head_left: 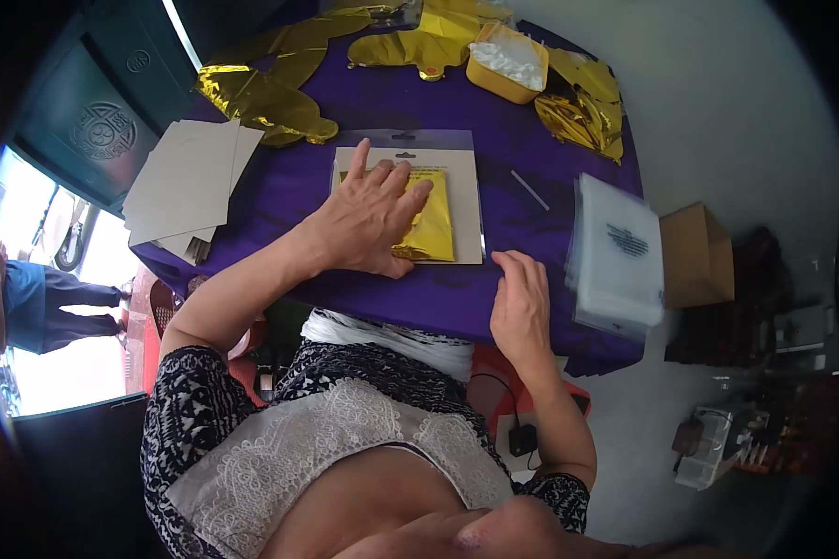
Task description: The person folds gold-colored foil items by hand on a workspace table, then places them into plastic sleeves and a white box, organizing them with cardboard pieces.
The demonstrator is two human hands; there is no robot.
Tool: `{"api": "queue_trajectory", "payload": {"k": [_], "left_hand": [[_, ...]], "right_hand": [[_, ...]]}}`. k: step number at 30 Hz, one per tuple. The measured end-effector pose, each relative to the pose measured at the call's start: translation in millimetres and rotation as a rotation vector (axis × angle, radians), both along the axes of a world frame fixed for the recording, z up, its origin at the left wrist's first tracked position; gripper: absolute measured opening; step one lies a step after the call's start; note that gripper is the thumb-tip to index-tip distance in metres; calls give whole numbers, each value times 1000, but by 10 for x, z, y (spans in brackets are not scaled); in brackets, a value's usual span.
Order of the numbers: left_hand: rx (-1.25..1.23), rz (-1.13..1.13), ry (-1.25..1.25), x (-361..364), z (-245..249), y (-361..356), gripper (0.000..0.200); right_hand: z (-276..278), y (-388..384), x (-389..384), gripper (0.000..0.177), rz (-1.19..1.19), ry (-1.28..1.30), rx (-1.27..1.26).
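My left hand lies with spread fingers over a folded gold foil balloon. Beneath the foil is a pale backing card with a hang hole and small print near its top. A clear plastic bag surrounds the card and extends past its top edge. To the right of the bag, at the front of the table, my right hand rests with its fingers loosely bent and side by side, holding nothing visible. A thin white stick lies on the cloth beyond it.
The purple cloth covers the table. On the left is a pile of pale cards; on the right, a stack of clear bags beside a cardboard box. Gold foil balloons and a yellow tub of white pieces line the back.
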State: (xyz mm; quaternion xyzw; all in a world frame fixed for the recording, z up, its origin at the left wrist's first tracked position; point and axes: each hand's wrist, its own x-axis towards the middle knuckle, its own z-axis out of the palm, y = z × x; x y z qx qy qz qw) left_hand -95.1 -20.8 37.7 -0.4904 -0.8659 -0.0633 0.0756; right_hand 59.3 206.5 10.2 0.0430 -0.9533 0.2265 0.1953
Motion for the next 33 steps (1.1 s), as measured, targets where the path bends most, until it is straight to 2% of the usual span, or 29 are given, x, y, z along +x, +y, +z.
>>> {"api": "queue_trajectory", "payload": {"k": [4,7,19,33], "left_hand": [[34,-23,19,-45,-20,4,94],[-81,25,-90,-15,73,13,99],[-122,2,-91,-57,151,45,98],[-28,20,42,-29,50,51,93]], "right_hand": [[-28,21,-34,38,24,-1,35],[-27,14,-12,37,48,9,61],[-69,9,6,39,38,-26,110],[-125,20,0,37,40,19,32]]}}
